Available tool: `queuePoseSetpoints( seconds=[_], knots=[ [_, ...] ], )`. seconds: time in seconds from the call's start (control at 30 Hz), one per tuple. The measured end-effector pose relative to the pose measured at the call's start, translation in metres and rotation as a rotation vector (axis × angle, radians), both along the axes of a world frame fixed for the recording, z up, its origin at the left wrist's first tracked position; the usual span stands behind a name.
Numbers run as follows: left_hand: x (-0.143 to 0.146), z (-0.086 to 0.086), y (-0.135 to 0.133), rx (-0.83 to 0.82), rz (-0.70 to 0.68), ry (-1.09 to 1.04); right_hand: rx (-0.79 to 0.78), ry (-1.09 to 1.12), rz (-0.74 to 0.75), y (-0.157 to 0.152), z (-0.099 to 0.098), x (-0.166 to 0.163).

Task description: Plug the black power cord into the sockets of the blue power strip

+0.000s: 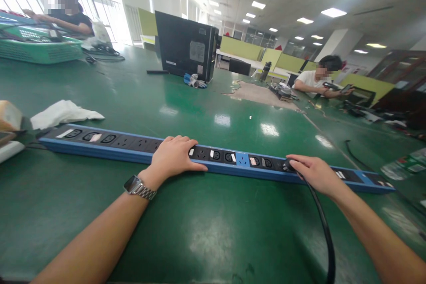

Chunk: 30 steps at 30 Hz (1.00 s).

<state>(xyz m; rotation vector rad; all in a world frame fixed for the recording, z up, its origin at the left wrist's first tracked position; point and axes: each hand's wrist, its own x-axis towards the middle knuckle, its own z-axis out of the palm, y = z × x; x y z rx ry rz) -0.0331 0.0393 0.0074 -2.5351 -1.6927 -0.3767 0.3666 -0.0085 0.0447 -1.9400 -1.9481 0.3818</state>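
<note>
A long blue and black power strip (109, 154) lies across the green table, with a row of sockets along its top. My left hand (175, 156) grips its middle from above, thumb on the near side and fingers over the far edge. In my right hand (314, 172) is a black power plug (288, 165), held at a socket on the right part of the strip; how deep it sits I cannot tell. The plug's thick black cable (323, 222) hangs down toward the table's near edge. White labels mark several sockets.
A black computer case (183, 44) stands at the back, gloves (195, 80) beside it. Crumpled white tissue (65, 113) lies behind the strip's left end. A plastic bottle (404, 164) lies at right, a green basket (40, 51) at far left. Two people sit across the table.
</note>
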Motion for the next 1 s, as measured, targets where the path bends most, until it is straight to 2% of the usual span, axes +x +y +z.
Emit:
queuePoseSetpoints(
  seconds=[0.07,0.17,0.3,0.4,0.47,0.57,0.63,0.67,0.7,0.73,0.83,0.93,1.0],
  knots=[
    [0.0,0.0,0.0,-0.001,0.005,0.007,-0.024,0.027,0.029,0.002,0.004,-0.003],
    [0.0,0.0,0.0,-0.006,0.007,0.002,-0.016,-0.064,0.031,0.007,0.009,-0.01],
    [0.0,0.0,-0.001,-0.005,0.006,-0.001,0.033,-0.239,0.041,0.009,0.003,-0.015],
    [0.0,0.0,-0.001,-0.003,-0.006,-0.002,0.016,-0.241,0.053,0.01,0.0,-0.014],
    [0.0,-0.001,-0.001,0.004,-0.008,-0.005,0.026,-0.209,0.053,0.012,0.011,-0.012],
    [0.0,-0.002,-0.001,0.012,-0.007,-0.013,0.167,-0.063,-0.071,0.012,0.043,-0.023],
    [0.0,-0.003,-0.001,0.019,-0.011,-0.018,0.28,0.122,-0.178,0.01,0.063,-0.049],
    [0.0,-0.003,-0.001,0.023,-0.012,-0.021,0.304,0.215,-0.179,0.009,0.067,-0.068],
    [0.0,-0.003,-0.001,0.026,-0.011,-0.024,0.267,0.27,-0.103,0.009,0.067,-0.09],
    [0.001,-0.004,-0.001,0.027,-0.009,-0.026,0.164,0.294,0.029,0.011,0.061,-0.114],
    [0.001,-0.005,-0.001,0.031,-0.011,-0.031,-0.034,0.325,0.285,0.023,0.029,-0.179],
    [0.002,-0.006,0.0,0.037,-0.017,-0.04,-0.057,0.247,0.293,0.04,0.003,-0.218],
    [0.002,-0.007,0.0,0.043,-0.019,-0.042,-0.068,0.143,0.278,0.047,-0.001,-0.231]
  ],
)
